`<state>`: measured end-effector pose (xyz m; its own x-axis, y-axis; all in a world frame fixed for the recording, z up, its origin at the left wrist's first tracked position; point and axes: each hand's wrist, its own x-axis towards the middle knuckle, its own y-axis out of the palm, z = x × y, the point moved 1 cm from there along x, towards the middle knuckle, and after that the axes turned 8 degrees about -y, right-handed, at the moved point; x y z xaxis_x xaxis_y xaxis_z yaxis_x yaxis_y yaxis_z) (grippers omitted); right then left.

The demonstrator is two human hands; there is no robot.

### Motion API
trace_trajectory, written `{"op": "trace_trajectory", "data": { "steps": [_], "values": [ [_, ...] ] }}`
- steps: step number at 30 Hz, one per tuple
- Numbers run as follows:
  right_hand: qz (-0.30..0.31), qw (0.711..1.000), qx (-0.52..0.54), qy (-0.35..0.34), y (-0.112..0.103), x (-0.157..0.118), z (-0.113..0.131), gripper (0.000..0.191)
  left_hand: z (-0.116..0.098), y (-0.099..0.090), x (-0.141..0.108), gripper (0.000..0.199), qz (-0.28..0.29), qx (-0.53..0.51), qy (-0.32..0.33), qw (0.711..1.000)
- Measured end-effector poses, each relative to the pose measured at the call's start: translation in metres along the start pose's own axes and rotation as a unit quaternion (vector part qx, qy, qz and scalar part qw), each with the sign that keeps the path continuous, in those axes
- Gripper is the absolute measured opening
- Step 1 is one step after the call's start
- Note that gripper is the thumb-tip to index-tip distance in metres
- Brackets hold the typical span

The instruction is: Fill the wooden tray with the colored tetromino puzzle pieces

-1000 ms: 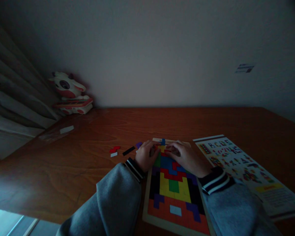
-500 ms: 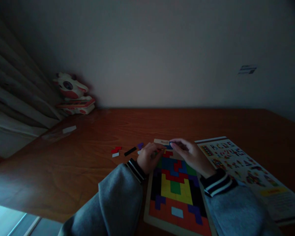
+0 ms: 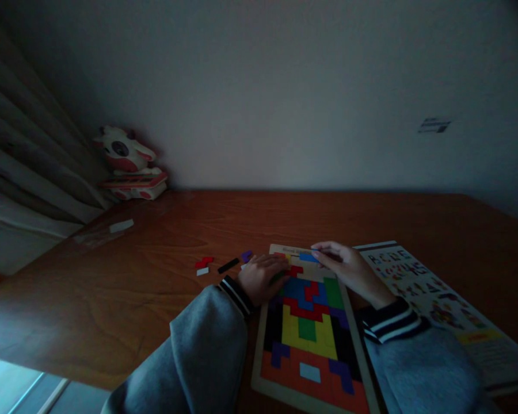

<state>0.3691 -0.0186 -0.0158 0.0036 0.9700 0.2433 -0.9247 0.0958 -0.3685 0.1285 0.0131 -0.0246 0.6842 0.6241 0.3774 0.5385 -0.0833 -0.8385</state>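
A wooden puzzle board (image 3: 262, 376) with a pale frame lies in front of me, filled for the most part with flat coloured block pieces. My left hand (image 3: 263, 277) lies over its upper left side, fingers stretched out and palm down, hiding the pieces beneath. At the upper right of the board, my right hand (image 3: 343, 267) pinches with thumb and forefinger at the end of a blue puzzle piece (image 3: 307, 257). Bare pale board shows below that piece. A green piece (image 3: 333, 293) fits along the right side.
Left of the board lie loose pieces: a red one (image 3: 204, 263), a white one (image 3: 202, 271), a black bar (image 3: 228, 265) and a purple one (image 3: 246, 256). A printed pattern sheet (image 3: 440, 299) is at the right. A cow-shaped toy (image 3: 127, 155) stands at the back left.
My right hand has moved right along the board's top, and the blue piece sits farther right. My left hand's fingers have flattened from a bent grip.
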Motion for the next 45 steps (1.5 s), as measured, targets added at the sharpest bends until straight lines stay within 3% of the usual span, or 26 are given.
{"op": "trace_trajectory", "data": {
  "steps": [3,6,12,18,22,25,29,32,36,45],
  "values": [
    [0.052,0.998,0.003,0.027,-0.003,-0.001,-0.005,0.030,-0.001,0.000,-0.001,0.025,-0.003,0.020,0.000,1.000],
    [0.064,0.997,0.005,0.038,-0.004,-0.002,-0.002,0.029,0.000,0.001,-0.001,0.026,-0.010,0.030,0.003,0.999],
    [0.056,0.997,-0.044,0.005,-0.002,-0.002,0.008,0.024,-0.001,0.002,-0.002,0.026,-0.015,0.030,0.012,0.999],
    [0.009,0.996,-0.085,-0.029,-0.001,-0.001,0.000,0.029,0.001,-0.009,-0.002,0.023,-0.026,0.077,-0.008,0.997],
    [-0.046,0.994,-0.092,-0.031,-0.003,0.001,-0.005,0.031,0.024,-0.033,-0.013,0.023,-0.074,0.154,-0.100,0.980],
    [-0.074,0.993,-0.090,-0.028,-0.003,0.001,-0.006,0.032,0.046,-0.058,-0.030,0.023,-0.102,0.213,-0.199,0.951],
    [-0.099,0.991,-0.090,-0.030,-0.003,0.002,-0.007,0.033,0.065,-0.083,-0.056,0.028,-0.082,0.257,-0.384,0.883],
    [-0.114,0.989,-0.092,-0.031,-0.004,0.003,-0.007,0.032,0.068,-0.088,-0.066,0.039,-0.047,0.267,-0.448,0.852],
    [-0.123,0.988,-0.091,-0.032,-0.004,0.003,-0.007,0.031,0.068,-0.086,-0.067,0.029,-0.036,0.249,-0.437,0.864],
    [-0.124,0.990,-0.063,-0.035,-0.003,0.003,-0.006,0.033,0.077,-0.075,-0.064,0.026,-0.086,0.215,-0.400,0.887]
  ]
}}
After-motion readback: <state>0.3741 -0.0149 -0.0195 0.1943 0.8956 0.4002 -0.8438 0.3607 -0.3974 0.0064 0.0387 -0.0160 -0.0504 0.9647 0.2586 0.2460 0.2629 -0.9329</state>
